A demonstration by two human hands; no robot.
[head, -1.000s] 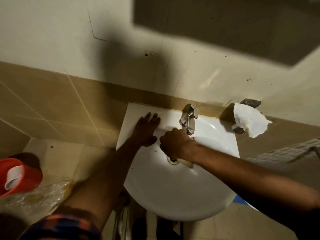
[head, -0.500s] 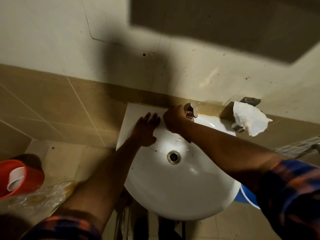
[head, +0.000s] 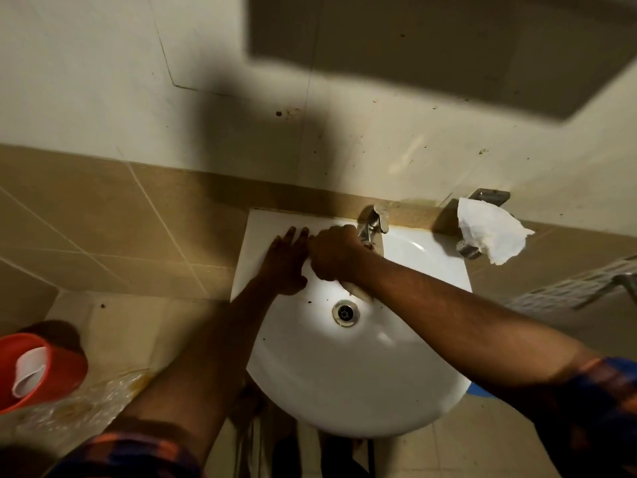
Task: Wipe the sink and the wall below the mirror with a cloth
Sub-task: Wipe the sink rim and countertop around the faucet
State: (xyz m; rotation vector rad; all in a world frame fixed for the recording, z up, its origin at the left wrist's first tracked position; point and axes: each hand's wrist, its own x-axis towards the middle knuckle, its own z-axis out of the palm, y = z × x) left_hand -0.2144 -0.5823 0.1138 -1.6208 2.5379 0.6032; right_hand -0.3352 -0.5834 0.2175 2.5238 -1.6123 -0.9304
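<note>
The white sink [head: 348, 377] hangs on the wall, its drain [head: 345, 312] in the middle of the bowl. My left hand [head: 286, 260] lies flat with fingers spread on the sink's back left ledge. My right hand [head: 336, 251] is closed on a pale cloth [head: 360, 291], whose end sticks out under the wrist, pressed against the bowl's back slope just left of the metal tap [head: 372, 222]. Above the tap rises the cream wall [head: 379, 157], speckled with dark spots, and the mirror [head: 448, 46] is at the top.
A paper roll [head: 489, 232] hangs on a metal holder right of the sink. A red bucket [head: 51, 370] with a white cup stands on the floor at the left, beside crumpled clear plastic [head: 79, 405]. A blue object [head: 479, 391] peeks from under the sink's right side.
My right hand went from the drain up to the ledge by the tap, then slid back down a little onto the bowl's back slope. My left hand stayed put.
</note>
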